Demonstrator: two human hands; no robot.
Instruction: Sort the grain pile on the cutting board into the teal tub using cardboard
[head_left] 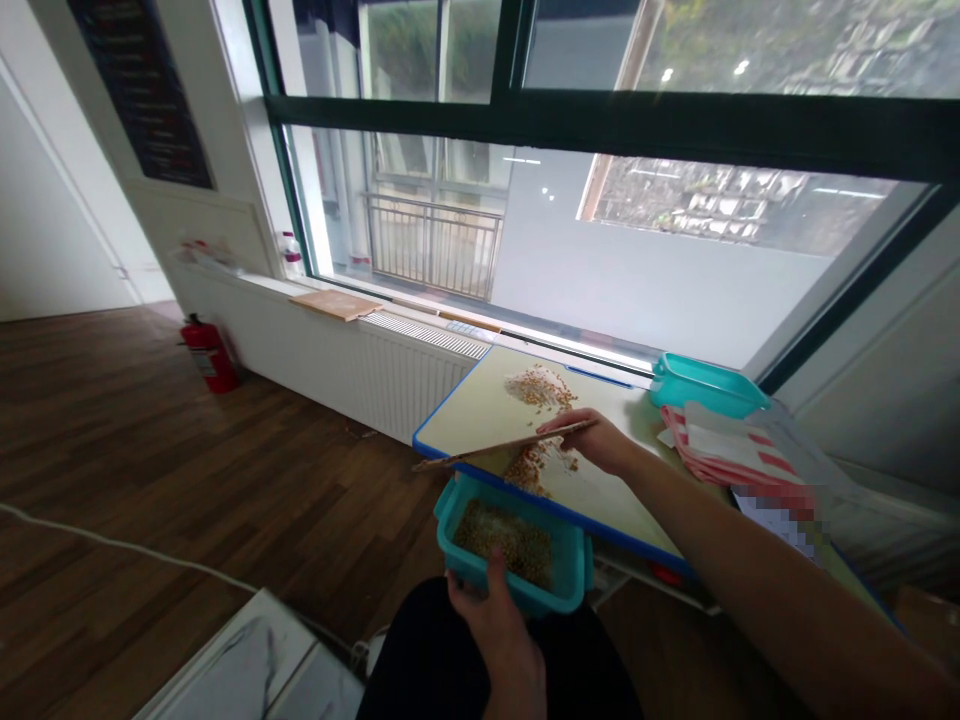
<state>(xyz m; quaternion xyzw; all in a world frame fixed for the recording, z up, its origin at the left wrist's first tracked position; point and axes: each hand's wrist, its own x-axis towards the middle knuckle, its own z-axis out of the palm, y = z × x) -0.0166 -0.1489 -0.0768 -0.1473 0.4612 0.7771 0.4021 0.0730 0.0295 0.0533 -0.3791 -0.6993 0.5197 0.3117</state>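
My left hand (496, 625) grips the near wall of a teal plastic bin (568, 590), thumb over the rim, just below the table edge and over my lap. Inside the bin lies a layer of mixed grains (517, 545). My right hand (583, 440) holds a thin flat board (495, 449) by its right end; it stretches left past the table's blue edge. Under and beside the board is a pile of brownish kernels (531, 468) at the table edge, above the bin. Farther back sits another pile of kernels and white grains (538, 386).
The pale table (465, 410) stands against the window. At its right are a second teal bin (709, 385) and folded red-and-white bags (731, 445). A wooden board (336, 304) rests on the sill. A fire extinguisher (210, 355) and a white cable (127, 548) are on the floor.
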